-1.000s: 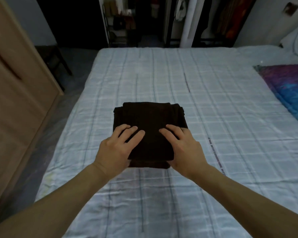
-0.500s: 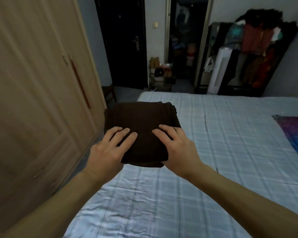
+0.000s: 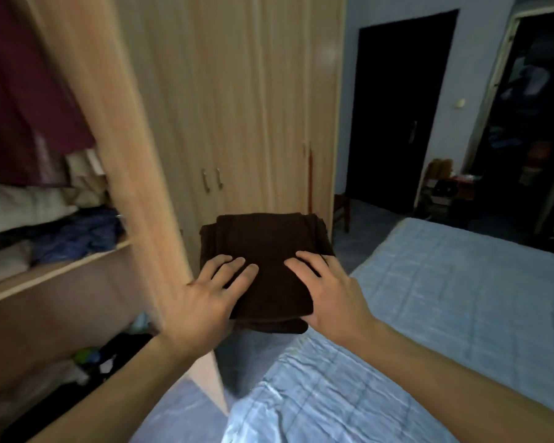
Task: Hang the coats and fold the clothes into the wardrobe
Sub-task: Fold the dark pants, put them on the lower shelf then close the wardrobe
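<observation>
A folded dark brown garment (image 3: 264,251) is held in the air between both hands, level, in front of the wooden wardrobe (image 3: 237,107). My left hand (image 3: 210,298) grips its near left edge, fingers flat on top. My right hand (image 3: 328,290) grips the near right edge the same way. The wardrobe's open door (image 3: 125,161) stands edge-on just left of my left hand. Behind it, an open compartment shows a shelf (image 3: 52,271) with piled folded clothes (image 3: 77,235) and a dark red hanging garment (image 3: 23,91).
The bed with a light blue checked sheet (image 3: 429,314) lies at the right and below. Loose items lie on the wardrobe floor (image 3: 93,359). A dark closed door (image 3: 394,116) and an open doorway (image 3: 531,129) are at the back right. Narrow floor runs between bed and wardrobe.
Both hands lifted the folded garment off the bed and carried it left. The view swung from the bed to the open wardrobe.
</observation>
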A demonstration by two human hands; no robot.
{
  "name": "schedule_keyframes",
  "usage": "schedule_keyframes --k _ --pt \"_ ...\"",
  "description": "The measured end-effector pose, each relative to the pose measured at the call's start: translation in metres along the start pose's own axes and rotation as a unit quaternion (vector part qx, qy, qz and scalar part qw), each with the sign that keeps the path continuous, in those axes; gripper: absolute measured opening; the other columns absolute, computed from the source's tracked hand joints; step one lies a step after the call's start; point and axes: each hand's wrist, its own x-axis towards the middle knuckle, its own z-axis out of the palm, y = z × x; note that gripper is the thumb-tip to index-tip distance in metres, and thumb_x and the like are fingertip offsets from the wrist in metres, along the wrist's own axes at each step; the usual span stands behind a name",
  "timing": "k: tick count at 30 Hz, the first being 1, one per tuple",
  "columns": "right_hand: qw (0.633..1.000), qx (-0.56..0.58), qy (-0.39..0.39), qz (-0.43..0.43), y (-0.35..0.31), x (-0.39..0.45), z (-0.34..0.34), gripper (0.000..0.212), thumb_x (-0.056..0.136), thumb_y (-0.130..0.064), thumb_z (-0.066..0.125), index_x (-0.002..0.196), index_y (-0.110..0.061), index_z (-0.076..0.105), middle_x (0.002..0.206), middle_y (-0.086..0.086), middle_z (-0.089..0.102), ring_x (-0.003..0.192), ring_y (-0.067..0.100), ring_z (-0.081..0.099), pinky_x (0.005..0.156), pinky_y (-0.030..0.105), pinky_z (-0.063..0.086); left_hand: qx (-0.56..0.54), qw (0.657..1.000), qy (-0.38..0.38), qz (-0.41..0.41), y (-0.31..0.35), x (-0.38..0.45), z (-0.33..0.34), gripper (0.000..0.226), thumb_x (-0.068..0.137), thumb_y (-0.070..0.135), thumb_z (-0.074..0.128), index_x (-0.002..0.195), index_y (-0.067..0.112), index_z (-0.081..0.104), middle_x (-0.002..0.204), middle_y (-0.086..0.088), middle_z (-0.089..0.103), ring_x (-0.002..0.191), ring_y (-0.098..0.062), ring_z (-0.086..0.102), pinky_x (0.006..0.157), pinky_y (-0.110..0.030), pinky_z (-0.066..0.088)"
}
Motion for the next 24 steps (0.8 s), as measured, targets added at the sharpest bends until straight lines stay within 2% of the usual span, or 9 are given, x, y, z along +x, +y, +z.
schedule_keyframes --k 2,5,6,9,12,15,17,20,24 --pt "0.999 0.013 0.001 -0.032 -0.056 0.015 0.008 0.092 0.056 -0.037 0.088 0.137 -0.031 0.044 0.14 -0.003 0.049 0.112 0.029 0.057 0.062 0.039 0.061 0.014 0.999 -0.018 -0.033 -0.034 -0.046 -0.025 0.07 0.07 0.036 0.079 0.135 0.018 0.058 0.131 -0.009 0.063 0.122 -0.034 0.058 0.063 -0.039 0.061" --pt "0.995 0.041 0.003 -0.086 -0.139 0.033 0.019 0.091 0.057 -0.036 0.087 0.138 -0.03 0.045 0.141 -0.003 0.049 0.112 0.029 0.057 0.067 0.039 0.06 0.04 0.996 -0.012 -0.079 -0.08 -0.115 -0.065 0.059 0.081 0.044 0.058 0.135 0.02 0.057 0.131 -0.007 0.063 0.122 -0.033 0.058 0.058 -0.037 0.06" --pt "0.994 0.052 0.004 -0.101 -0.166 0.037 0.023 0.09 0.058 -0.035 0.087 0.138 -0.029 0.046 0.14 -0.003 0.05 0.112 0.029 0.058 0.068 0.039 0.06 0.051 0.995 -0.011 -0.091 -0.095 -0.138 -0.076 0.058 0.082 0.043 0.058 0.135 0.02 0.058 0.131 -0.007 0.063 0.122 -0.033 0.058 0.056 -0.036 0.06" --pt "0.984 0.092 -0.004 -0.152 -0.242 0.044 0.04 0.09 0.059 -0.031 0.087 0.139 -0.028 0.044 0.142 -0.002 0.048 0.116 0.03 0.056 0.074 0.041 0.06 0.069 0.987 -0.031 -0.138 -0.131 -0.205 -0.104 0.073 0.07 0.033 0.083 0.137 0.021 0.055 0.133 -0.007 0.061 0.124 -0.032 0.056 0.055 -0.037 0.06" --pt "0.973 0.12 -0.015 -0.195 -0.302 0.051 0.055 0.09 0.06 -0.028 0.086 0.14 -0.027 0.044 0.142 -0.002 0.046 0.116 0.03 0.054 0.078 0.043 0.059 0.072 0.977 -0.061 -0.192 -0.156 -0.262 -0.125 0.089 0.059 0.03 0.09 0.138 0.024 0.05 0.133 -0.005 0.06 0.125 -0.03 0.054 0.057 -0.038 0.06" --pt "0.961 0.145 -0.024 -0.234 -0.349 0.063 0.069 0.089 0.061 -0.027 0.086 0.14 -0.026 0.045 0.141 -0.002 0.047 0.115 0.03 0.054 0.08 0.044 0.058 0.083 0.969 -0.056 -0.226 -0.179 -0.304 -0.139 0.086 0.058 0.021 0.082 0.138 0.023 0.05 0.133 -0.004 0.061 0.124 -0.03 0.054 0.06 -0.037 0.06" --pt "0.952 0.157 -0.029 -0.26 -0.376 0.075 0.081 0.088 0.062 -0.026 0.085 0.14 -0.026 0.045 0.142 -0.002 0.046 0.117 0.029 0.053 0.083 0.043 0.058 0.095 0.962 -0.052 -0.25 -0.194 -0.323 -0.144 0.076 0.062 0.024 0.073 0.136 0.022 0.053 0.131 -0.004 0.062 0.122 -0.03 0.056 0.058 -0.036 0.06" --pt "0.943 0.174 -0.039 -0.281 -0.407 0.094 0.103 0.089 0.059 -0.024 0.087 0.139 -0.026 0.048 0.14 -0.003 0.049 0.114 0.028 0.054 0.079 0.042 0.059 0.109 0.952 -0.051 -0.282 -0.215 -0.344 -0.143 0.063 0.071 0.032 0.051 0.133 0.02 0.058 0.128 -0.004 0.064 0.119 -0.03 0.059 0.05 -0.032 0.056" --pt "0.933 0.205 -0.056 -0.291 -0.431 0.122 0.145 0.089 0.058 -0.025 0.088 0.137 -0.027 0.049 0.138 -0.004 0.05 0.111 0.028 0.057 0.073 0.042 0.06 0.137 0.943 -0.066 -0.297 -0.252 -0.354 -0.129 0.063 0.072 0.022 0.04 0.132 0.019 0.06 0.126 -0.004 0.065 0.118 -0.03 0.06 0.047 -0.03 0.052"
